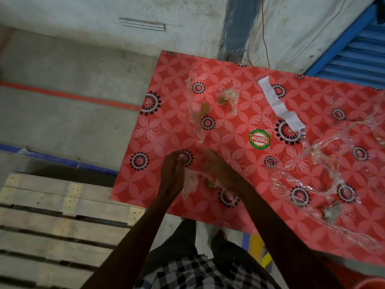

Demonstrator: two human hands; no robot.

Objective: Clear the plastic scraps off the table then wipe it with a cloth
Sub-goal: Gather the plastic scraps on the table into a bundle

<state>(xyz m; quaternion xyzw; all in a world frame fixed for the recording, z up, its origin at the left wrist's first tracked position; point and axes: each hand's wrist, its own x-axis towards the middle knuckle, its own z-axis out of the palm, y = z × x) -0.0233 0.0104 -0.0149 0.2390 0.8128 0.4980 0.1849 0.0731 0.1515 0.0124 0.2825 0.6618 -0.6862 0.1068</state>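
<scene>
A red flowered table (166, 130) carries clear plastic scraps. My left hand (174, 174) and my right hand (223, 174) face each other near the front edge, with a bunch of crumpled clear plastic (195, 180) pressed between them. More scraps lie farther back: a long strip (196, 119) and a crumpled piece (228, 97). A big tangle of clear film (325, 170) spreads over the right side. A white paper strip (279, 103) lies at the back. No cloth is in view.
A round Patelsa sticker (259, 139) sits mid-table. A wooden pallet (58, 222) stands on the floor to the left. Grey concrete floor with red and blue lines lies beyond. A blue shutter (362, 53) is at the top right.
</scene>
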